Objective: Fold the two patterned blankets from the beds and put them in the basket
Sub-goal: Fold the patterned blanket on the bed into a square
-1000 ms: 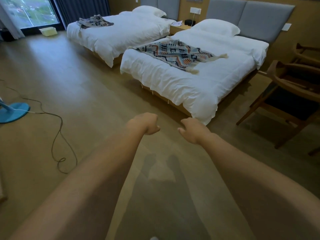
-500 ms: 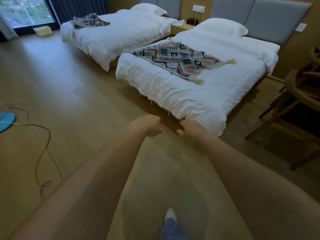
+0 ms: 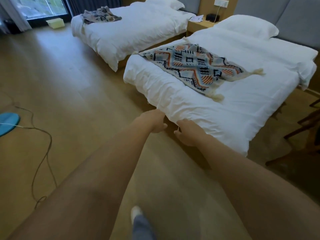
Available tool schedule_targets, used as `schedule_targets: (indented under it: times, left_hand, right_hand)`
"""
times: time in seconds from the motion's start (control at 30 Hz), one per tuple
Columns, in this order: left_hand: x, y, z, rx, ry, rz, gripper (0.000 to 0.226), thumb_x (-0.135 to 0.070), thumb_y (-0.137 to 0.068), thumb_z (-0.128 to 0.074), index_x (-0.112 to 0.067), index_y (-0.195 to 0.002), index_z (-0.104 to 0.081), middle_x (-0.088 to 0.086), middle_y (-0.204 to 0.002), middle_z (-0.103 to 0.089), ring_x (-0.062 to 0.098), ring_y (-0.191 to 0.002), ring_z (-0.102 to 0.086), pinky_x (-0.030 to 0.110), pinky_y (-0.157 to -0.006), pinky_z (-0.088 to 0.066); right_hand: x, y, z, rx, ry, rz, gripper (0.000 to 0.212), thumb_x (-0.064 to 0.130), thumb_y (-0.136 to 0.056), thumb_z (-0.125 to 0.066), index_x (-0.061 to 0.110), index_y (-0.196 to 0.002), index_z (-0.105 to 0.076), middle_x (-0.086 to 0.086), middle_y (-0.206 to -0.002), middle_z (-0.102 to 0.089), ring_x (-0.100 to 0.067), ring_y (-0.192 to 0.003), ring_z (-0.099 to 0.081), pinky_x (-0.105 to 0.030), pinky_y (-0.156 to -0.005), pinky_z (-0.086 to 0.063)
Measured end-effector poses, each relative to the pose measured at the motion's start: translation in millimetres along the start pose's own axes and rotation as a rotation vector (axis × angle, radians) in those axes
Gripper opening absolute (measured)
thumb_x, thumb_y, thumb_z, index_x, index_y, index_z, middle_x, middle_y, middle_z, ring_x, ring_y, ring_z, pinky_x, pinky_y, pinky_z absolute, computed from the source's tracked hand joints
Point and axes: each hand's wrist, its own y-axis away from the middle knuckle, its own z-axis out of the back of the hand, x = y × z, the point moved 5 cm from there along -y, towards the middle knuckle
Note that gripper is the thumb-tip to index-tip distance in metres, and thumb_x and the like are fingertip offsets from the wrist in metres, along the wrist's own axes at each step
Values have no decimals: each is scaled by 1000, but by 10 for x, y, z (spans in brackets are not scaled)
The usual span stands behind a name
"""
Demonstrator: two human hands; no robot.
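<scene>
A patterned blanket (image 3: 194, 66) in blue, orange and black, with cream tassels, lies spread across the near white bed (image 3: 225, 110). A second, crumpled patterned blanket (image 3: 101, 15) sits on the far bed (image 3: 135, 30). A pale basket (image 3: 55, 23) stands on the floor by the window. My left hand (image 3: 155, 121) and my right hand (image 3: 187, 132) reach forward side by side at the near bed's foot corner, fingers loosely curled and holding nothing. Both are well short of the blanket.
A wooden nightstand (image 3: 199, 23) stands between the beds. A dark wooden chair (image 3: 308, 122) is at the right edge. A blue fan base (image 3: 7, 122) and its cable (image 3: 46, 148) trail over the wooden floor at left. My foot (image 3: 136, 212) shows below.
I have walked closer to the near bed, so my hands now reach its foot corner. The fan base and cable have slid left in view. The blankets have not moved.
</scene>
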Motion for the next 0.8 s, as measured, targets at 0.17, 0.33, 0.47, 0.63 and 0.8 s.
schedule_targets:
  times: [0.17,0.33,0.47,0.63,0.8]
  left_hand:
    - [476,-819,315,12,-56,-15,46,-36,-91,-47,-10,-129,-44,10,-132,-44,29,-113,-50,35,-82,-42]
    - [976,-1646,688,11,-80,-54,47,-37,-91,-47,-10,-130,-44,10,-132,-46,29,-116,-50,40,-94,-45]
    - [1404,-2309,970,21,-102,-84,50,-37,-91,-47,-11,-133,-41,10,-135,-43,30,-118,-48,42,-96,-44]
    - [1690,-2999,1160,46,-114,-98,54,-38,-91,-47,-12,-137,-38,10,-137,-40,31,-118,-48,41,-95,-44]
    - [1819,-3732,1281,88,-143,-120,53,-37,-93,-46,-13,-138,-35,9,-140,-38,30,-121,-46,41,-97,-43]
  right_hand:
    - [-5,-889,135,5,38,-19,38,31,-94,-44,8,-125,-45,-12,-127,-50,-28,-115,-48,-39,-94,-42]
    - [23,-1822,298,21,11,-75,44,31,-94,-43,10,-133,-40,-12,-134,-47,-29,-122,-45,-40,-100,-40]
    - [18,-2591,519,2,-9,-126,45,32,-94,-42,11,-134,-39,-11,-136,-45,-29,-123,-43,-39,-101,-37]
    - [-35,-3322,693,22,-9,-160,44,31,-95,-42,10,-134,-37,-11,-136,-44,-29,-123,-42,-40,-101,-37]
    - [-219,-4042,826,42,-19,-177,46,32,-96,-41,10,-136,-36,-11,-140,-40,-29,-126,-39,-41,-104,-36]
